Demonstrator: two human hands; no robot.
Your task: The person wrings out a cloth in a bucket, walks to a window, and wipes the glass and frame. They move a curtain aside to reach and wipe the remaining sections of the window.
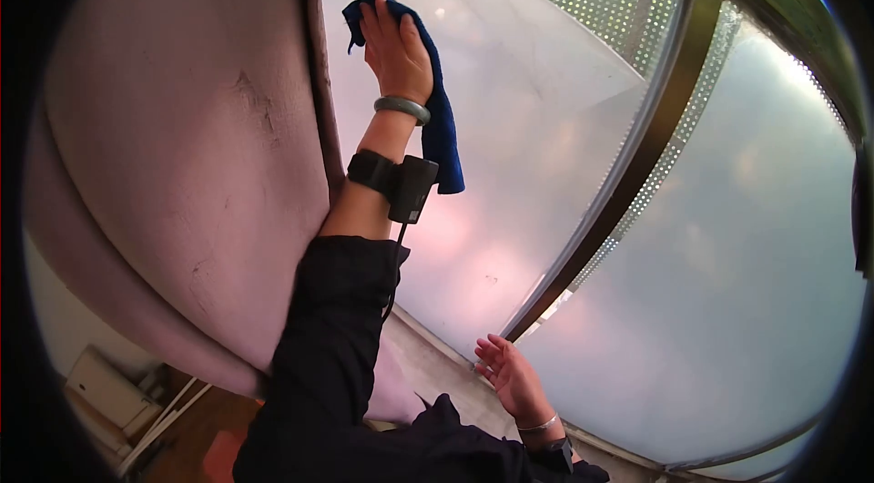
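My left hand [398, 55] is raised high against a frosted window pane [519, 146]. Its fingers lie flat over a dark blue cloth [443, 132], holding it against the pane, and the cloth's loose end hangs down beside my wrist. A grey-green bangle [401, 108] circles that wrist, with a black strapped device [413, 189] below it on the forearm. Lower down, my right hand [513, 380] is held up near the foot of the window frame with its fingers apart and nothing in it.
A pinkish scuffed wall [182, 119] stands close on the left. A dark metal upright [660, 128] separates the pane from a second frosted pane [728, 255]. Perforated mesh [592, 0] shows at the top. A pale box-like object [114, 387] lies at the lower left.
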